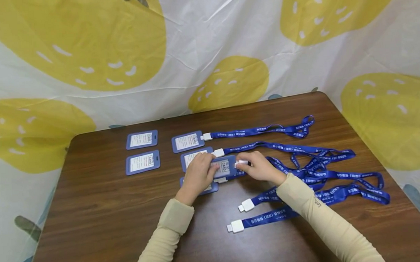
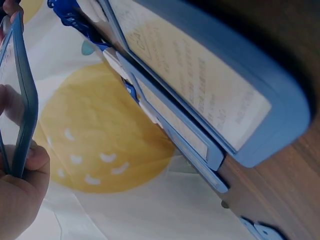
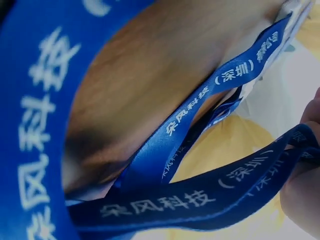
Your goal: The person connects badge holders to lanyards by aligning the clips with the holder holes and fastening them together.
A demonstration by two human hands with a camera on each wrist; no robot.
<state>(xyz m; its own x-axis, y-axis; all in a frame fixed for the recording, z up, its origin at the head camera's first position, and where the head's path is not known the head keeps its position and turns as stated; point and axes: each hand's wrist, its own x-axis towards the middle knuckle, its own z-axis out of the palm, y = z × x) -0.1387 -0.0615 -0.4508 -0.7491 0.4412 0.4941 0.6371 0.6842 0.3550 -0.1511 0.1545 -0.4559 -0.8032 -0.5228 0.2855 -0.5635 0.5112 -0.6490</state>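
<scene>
In the head view, my left hand [image 1: 198, 173] grips a blue badge holder [image 1: 228, 167] by its left end, thumb across the front. It is raised over the other holders, and the left wrist view shows it nearly edge-on. My right hand [image 1: 262, 166] pinches the white clip [image 1: 242, 162] of a blue lanyard right at the holder's slotted end. Whether the clip is through the slot I cannot tell. In the right wrist view the lanyard strap [image 3: 170, 202] with white lettering runs from the fingers. Beneath the hands lie a badge holder [image 1: 188, 159] and a lower one [image 1: 210, 188], both partly covered.
Farther back, another holder [image 1: 187, 142] lies joined to a lanyard [image 1: 251, 133]. Two holders without lanyards, an upper one [image 1: 142, 140] and a lower one [image 1: 142, 162], lie at left. Two loose lanyard clips [image 1: 247, 205] [image 1: 237, 226] lie in front on the brown table [image 1: 105, 219]. A patterned curtain [image 1: 179, 43] hangs behind.
</scene>
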